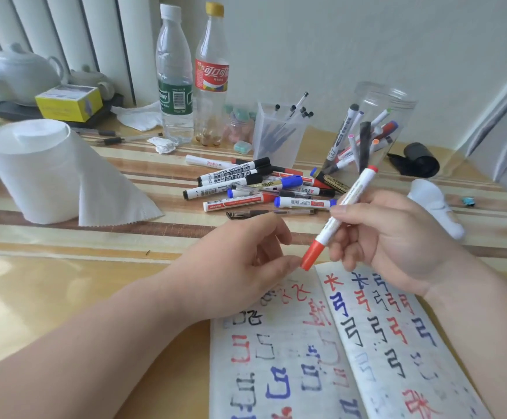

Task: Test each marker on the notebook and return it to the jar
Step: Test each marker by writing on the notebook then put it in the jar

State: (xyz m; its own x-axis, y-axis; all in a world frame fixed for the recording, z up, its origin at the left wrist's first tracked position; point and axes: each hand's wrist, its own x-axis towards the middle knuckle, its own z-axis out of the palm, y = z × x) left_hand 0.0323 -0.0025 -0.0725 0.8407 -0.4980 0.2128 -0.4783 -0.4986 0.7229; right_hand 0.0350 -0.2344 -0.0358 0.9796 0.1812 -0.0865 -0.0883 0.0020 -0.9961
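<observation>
My right hand (388, 237) grips a white marker with a red cap (341, 217), held slanted above the open notebook (336, 352). The cap end points down-left. My left hand (246, 264) hovers beside it, fingers curled, fingertips right at the red cap. The notebook pages carry many red, blue and black test marks. A clear plastic jar (376, 128) lies tilted at the back right with several markers inside. A pile of loose markers (264, 186) lies on the table between the jar and my hands.
A paper towel roll (43, 170) stands at left. Two plastic bottles (191, 74) and a frosted pen holder (279, 134) stand behind the marker pile. A teapot (19, 71) and yellow box (67, 101) sit far left. A white crumpled object (433, 207) and black roll (418, 158) lie at right.
</observation>
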